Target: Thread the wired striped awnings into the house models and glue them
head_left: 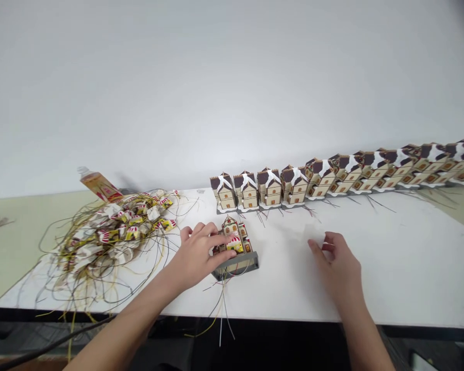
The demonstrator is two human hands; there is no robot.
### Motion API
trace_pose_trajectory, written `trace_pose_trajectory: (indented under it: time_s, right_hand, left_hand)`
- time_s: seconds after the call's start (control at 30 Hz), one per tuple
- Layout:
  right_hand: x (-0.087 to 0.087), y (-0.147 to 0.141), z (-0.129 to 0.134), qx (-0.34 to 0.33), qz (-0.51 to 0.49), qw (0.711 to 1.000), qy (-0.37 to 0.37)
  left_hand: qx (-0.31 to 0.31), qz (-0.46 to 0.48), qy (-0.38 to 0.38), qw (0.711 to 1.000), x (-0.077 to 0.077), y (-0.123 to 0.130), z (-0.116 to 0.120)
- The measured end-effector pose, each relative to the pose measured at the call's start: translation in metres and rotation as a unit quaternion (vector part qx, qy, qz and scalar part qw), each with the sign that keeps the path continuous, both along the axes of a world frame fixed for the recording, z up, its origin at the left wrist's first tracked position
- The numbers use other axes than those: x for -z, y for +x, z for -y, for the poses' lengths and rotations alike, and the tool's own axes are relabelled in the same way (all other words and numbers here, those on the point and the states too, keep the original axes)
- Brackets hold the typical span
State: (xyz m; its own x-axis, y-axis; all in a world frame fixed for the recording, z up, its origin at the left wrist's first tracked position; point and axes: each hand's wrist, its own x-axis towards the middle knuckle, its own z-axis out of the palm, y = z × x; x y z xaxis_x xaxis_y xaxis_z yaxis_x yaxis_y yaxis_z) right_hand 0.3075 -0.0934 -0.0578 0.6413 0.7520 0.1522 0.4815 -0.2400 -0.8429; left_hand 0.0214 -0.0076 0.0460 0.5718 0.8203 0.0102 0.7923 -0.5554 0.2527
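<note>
A miniature house (229, 225) lies tilted back on the white table, its grey base (237, 266) toward me and thin wires trailing over the table edge. My left hand (199, 255) grips it from the left, with thumb and index finger at a small yellow shop front with a red-and-white awning (235, 244) on its face. To the right, above the table, my right hand (338, 265) has its fingertips pinched together. A small, pale, blurred slip (312, 233) shows at those fingertips.
Tangled wired shop-front pieces (116, 232) are heaped at the left. Behind them leans a yellow-and-red container (100, 186). A row of snow-roofed miniature houses (295, 186) stands along the back to the right, wires trailing. A dark cable (58, 341) crosses the lower left.
</note>
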Motion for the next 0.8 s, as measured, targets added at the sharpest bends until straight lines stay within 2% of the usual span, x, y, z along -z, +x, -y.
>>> trace_pose_trajectory:
  time_s: [0.17,0.33,0.43,0.5,0.57,0.67,0.77,0.8]
  right_hand:
    - [0.004,-0.003,-0.004,-0.040,0.023,0.999,0.004]
    - [0.002,0.000,0.003,-0.002,0.079,0.997,0.008]
    - [-0.014,-0.001,0.024,0.044,0.088,0.995,0.031]
    - [-0.032,-0.005,0.043,0.073,0.066,0.991,0.093]
    - [-0.053,-0.012,0.060,0.074,0.003,0.980,0.185]
    - [-0.085,-0.021,0.072,-0.004,-0.090,0.953,0.291]
    - [-0.111,-0.020,0.067,-0.170,-0.091,0.901,0.389]
    - [-0.117,-0.018,0.065,-0.216,-0.077,0.889,0.396]
  left_hand:
    - [-0.010,-0.005,-0.024,1.000,-0.002,0.003,0.015]
    - [-0.006,0.011,-0.028,1.000,-0.002,0.006,0.027]
    - [0.003,0.023,-0.073,0.997,-0.005,0.002,0.021]
    - [0.011,0.029,-0.098,0.995,-0.006,0.001,0.011]
    - [0.019,0.033,-0.120,0.992,-0.006,0.003,0.000]
    - [0.041,0.040,-0.150,0.987,-0.003,0.012,-0.010]
    - [0.036,0.066,-0.129,0.989,0.000,0.019,-0.010]
    - [0.028,0.082,-0.122,0.989,0.002,0.019,-0.009]
